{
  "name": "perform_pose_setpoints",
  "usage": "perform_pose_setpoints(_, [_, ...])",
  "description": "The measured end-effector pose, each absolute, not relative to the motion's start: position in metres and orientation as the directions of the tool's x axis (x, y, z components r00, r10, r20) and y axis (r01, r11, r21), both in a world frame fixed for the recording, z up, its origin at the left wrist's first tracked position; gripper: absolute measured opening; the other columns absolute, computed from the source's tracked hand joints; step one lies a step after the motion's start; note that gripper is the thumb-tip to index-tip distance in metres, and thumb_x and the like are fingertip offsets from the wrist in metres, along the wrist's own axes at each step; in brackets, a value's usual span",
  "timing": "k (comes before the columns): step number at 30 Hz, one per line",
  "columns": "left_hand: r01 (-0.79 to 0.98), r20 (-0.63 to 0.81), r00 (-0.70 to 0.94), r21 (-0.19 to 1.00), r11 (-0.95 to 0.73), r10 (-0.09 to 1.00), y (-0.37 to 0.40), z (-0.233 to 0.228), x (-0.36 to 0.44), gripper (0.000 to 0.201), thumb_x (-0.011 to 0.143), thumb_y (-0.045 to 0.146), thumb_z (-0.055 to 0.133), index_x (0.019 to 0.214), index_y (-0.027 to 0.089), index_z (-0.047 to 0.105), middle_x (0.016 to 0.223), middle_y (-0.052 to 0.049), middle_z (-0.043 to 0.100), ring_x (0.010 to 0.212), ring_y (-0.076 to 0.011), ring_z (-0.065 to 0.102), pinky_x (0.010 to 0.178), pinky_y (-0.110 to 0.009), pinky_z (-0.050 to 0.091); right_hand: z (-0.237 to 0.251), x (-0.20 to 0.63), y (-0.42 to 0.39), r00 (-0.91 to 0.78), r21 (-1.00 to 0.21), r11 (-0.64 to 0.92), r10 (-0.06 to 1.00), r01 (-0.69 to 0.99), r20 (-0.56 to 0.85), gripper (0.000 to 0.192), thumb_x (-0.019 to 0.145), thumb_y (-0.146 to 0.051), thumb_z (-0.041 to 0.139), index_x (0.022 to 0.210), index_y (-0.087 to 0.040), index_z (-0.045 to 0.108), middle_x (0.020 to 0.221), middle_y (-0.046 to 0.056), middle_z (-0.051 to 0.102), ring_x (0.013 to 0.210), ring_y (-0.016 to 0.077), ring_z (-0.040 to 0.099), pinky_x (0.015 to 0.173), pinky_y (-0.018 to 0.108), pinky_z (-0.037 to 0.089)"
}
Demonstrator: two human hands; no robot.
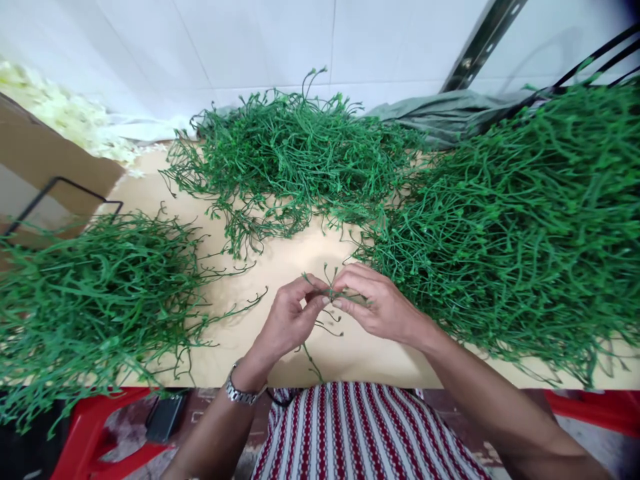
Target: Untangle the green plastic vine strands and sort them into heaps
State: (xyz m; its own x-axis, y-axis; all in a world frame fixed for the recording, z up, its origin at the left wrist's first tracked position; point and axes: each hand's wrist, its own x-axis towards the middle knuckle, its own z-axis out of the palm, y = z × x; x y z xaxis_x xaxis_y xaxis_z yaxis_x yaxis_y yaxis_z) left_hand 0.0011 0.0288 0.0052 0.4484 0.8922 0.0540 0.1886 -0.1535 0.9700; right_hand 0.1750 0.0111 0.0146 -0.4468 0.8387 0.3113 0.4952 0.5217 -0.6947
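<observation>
Near the tabletop's (280,267) front edge, the left hand (287,323) and right hand (377,303) meet fingertip to fingertip, both sets of fingers pinched shut on one small green sprig (334,288) lying crosswise between them, equally near each.

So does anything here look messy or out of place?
Mostly not. Loose green stems have strayed from the back pile onto the bare table, and the left pile hangs over the table's front edge. Both hands pinch one small sprig.
</observation>
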Motion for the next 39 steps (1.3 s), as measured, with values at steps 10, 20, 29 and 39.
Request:
perform_pose_setpoints(10, [0.321,0.049,0.802,0.804,-0.500,0.595,0.035,0.023,-0.014,0.016,0.078,0.006,0.039,0.071,0.013,0.052,0.064,-0.001,0.051,0.059,-0.0100,0.044,0.057,-0.022,0.035,0.018,0.174,0.013,-0.662,-0.702,0.588,0.716,0.403,0.220,0.016,0.069,-0.001,0.043,0.069,-0.016,0.048,0.064,-0.002,0.048,0.064,0.0109,0.043,0.066,0.025,0.032])
perform_pose_setpoints(20, [0.172,0.034,0.888,0.900,-0.400,0.459,0.037,0.016,-0.018,0.016,0.076,0.004,0.039,0.067,0.013,0.048,0.063,0.001,0.045,0.058,-0.0090,0.041,0.057,-0.021,0.034,0.015,0.173,0.008,-0.752,-0.680,0.644,0.626,0.351,0.205,0.013,0.082,-0.013,0.042,0.071,-0.016,0.047,0.065,-0.001,0.045,0.064,0.0115,0.040,0.066,0.026,0.032])
perform_pose_setpoints(29, [0.155,0.001,0.925,0.912,-0.379,0.380,0.038,0.014,-0.020,0.016,0.074,0.005,0.039,0.062,0.015,0.041,0.064,0.001,0.043,0.059,-0.0097,0.042,0.057,-0.022,0.033,0.019,0.172,0.005,-0.820,-0.594,0.701,0.560,0.394,0.117,0.016,0.084,-0.013,0.038,0.072,-0.015,0.050,0.066,0.002,0.048,0.067,0.0129,0.040,0.068,0.027,0.033])
perform_pose_setpoints(39, [0.165,-0.016,0.915,0.926,-0.338,0.404,0.036,0.012,-0.018,0.016,0.076,0.010,0.040,0.061,0.016,0.041,0.062,0.001,0.044,0.059,-0.0103,0.042,0.058,-0.023,0.034,0.017,0.177,0.004,-0.830,-0.513,0.758,0.539,0.403,0.144,0.015,0.082,-0.011,0.038,0.074,-0.017,0.049,0.068,0.003,0.049,0.068,0.0141,0.041,0.067,0.028,0.034])
